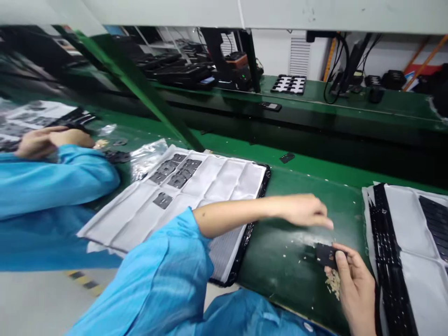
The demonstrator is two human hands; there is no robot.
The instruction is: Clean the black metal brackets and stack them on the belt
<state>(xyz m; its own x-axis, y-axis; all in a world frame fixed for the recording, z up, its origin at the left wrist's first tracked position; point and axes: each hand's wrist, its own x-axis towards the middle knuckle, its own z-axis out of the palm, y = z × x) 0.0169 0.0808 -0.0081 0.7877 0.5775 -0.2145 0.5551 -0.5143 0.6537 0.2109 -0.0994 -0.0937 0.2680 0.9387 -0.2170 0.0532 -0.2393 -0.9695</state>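
Observation:
My right hand (357,280) grips a small flat black plastic part (326,256) between thumb and fingers, low over the green bench. Just below that part lies a small heap of tiny pale pieces (333,283), with a few more scattered to the left. My left hand (304,210) hovers above and to the left of the part, apart from it. Its fingers are bent together and slightly blurred; whatever they may pinch is too small to see. Beneath my left forearm is a white compartment tray (224,179), with several dark flat parts (184,172) in its far-left cells.
A stack of trays (413,233) with black edges stands at the right. A co-worker's hands (56,140) and blue sleeves are at the left, near a clear plastic bag (149,156). A green post (140,88) slants behind the tray. One black piece (287,157) lies farther back.

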